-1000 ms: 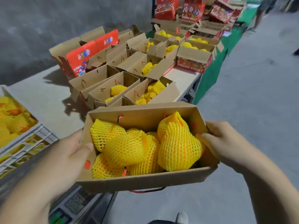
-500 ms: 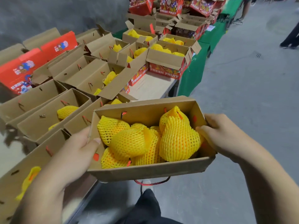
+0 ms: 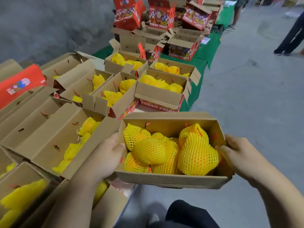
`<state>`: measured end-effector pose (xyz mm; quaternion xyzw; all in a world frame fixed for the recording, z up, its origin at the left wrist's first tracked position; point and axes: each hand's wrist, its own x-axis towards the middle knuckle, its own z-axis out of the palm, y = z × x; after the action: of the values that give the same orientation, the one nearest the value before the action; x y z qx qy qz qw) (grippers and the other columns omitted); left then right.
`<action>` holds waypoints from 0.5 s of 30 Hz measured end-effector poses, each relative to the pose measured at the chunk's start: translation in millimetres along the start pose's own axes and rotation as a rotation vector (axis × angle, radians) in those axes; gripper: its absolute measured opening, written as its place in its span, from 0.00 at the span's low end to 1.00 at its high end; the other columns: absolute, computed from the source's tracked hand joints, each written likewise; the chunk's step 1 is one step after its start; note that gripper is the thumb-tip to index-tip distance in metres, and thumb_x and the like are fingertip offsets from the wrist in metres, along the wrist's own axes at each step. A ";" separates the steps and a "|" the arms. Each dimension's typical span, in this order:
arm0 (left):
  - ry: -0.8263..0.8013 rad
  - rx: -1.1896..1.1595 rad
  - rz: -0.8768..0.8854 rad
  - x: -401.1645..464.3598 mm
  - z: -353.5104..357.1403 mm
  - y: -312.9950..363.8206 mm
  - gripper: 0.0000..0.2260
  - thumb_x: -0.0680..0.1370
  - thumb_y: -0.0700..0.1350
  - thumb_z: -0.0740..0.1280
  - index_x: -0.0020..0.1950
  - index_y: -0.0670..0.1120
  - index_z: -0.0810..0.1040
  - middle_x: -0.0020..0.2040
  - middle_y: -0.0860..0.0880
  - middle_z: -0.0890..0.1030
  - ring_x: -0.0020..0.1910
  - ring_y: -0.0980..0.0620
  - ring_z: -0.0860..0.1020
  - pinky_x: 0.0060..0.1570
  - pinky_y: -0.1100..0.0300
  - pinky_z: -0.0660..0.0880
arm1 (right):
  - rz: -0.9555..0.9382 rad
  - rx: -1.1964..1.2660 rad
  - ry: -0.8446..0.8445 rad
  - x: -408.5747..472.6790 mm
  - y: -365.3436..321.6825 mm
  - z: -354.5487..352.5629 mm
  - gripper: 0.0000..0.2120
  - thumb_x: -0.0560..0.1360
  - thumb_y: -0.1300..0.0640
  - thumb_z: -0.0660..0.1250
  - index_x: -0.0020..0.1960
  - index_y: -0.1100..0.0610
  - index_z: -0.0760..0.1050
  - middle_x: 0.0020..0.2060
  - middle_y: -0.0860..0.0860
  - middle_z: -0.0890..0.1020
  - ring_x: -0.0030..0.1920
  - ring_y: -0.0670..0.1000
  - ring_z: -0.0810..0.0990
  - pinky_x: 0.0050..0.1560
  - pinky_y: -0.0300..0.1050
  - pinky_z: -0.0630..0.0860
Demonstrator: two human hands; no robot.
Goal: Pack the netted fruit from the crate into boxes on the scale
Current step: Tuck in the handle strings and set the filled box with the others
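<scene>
Both hands carry an open box in the air past the worktop's edge, over the grey floor. The left hand grips the box's left end, thumb hooked over the rim and the fingers hidden underneath. The right hand grips the right end, thumb inside against the netted fruit; its fingers are also out of sight behind the wall. The box is heaped with fruit in yellow foam nets, so the lower pieces and the box bottom cannot be seen. To the left, rows of open boxes lie on the worktop, some holding a few netted fruit, their flaps covering much of the surface. Further back, red cartons printed FRESH FRUIT stand stacked over a green cloth. A second person's legs are cut off at the upper right. The wearer's dark knee shows at the bottom, blurred.
</scene>
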<state>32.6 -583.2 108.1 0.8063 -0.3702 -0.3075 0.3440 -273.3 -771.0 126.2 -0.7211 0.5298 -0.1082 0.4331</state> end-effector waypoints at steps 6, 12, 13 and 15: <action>0.030 0.249 -0.036 135.1 -0.1 18.8 0.22 0.87 0.46 0.59 0.83 0.49 0.64 0.75 0.47 0.75 0.74 0.42 0.73 0.72 0.48 0.70 | 0.068 0.140 -0.032 134.4 1.0 19.6 0.13 0.83 0.63 0.62 0.42 0.55 0.80 0.30 0.49 0.82 0.32 0.51 0.78 0.31 0.45 0.74; 0.041 0.427 -0.095 271.4 1.9 25.8 0.21 0.87 0.45 0.58 0.81 0.54 0.66 0.70 0.43 0.79 0.65 0.39 0.78 0.60 0.47 0.76 | 0.309 0.467 -0.115 240.5 -2.6 67.7 0.12 0.81 0.61 0.66 0.48 0.48 0.85 0.40 0.52 0.88 0.39 0.50 0.87 0.36 0.48 0.83; 0.044 0.429 -0.130 292.1 5.4 22.0 0.19 0.87 0.46 0.58 0.79 0.54 0.68 0.68 0.43 0.80 0.62 0.38 0.79 0.57 0.46 0.77 | 0.357 0.526 -0.133 251.0 -6.1 76.3 0.08 0.81 0.59 0.68 0.53 0.48 0.84 0.45 0.52 0.89 0.44 0.53 0.88 0.43 0.53 0.85; 0.125 0.360 -0.184 322.3 22.3 14.7 0.19 0.87 0.44 0.58 0.79 0.53 0.69 0.70 0.44 0.79 0.65 0.38 0.79 0.58 0.46 0.77 | 0.437 0.626 -0.125 272.4 -14.4 93.4 0.09 0.83 0.56 0.67 0.61 0.52 0.81 0.55 0.54 0.87 0.55 0.59 0.86 0.58 0.64 0.82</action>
<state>183.2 -858.3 29.1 0.9026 -0.3219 -0.2161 0.1872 -93.2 -956.2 -1.8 -0.4292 0.5850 -0.1259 0.6765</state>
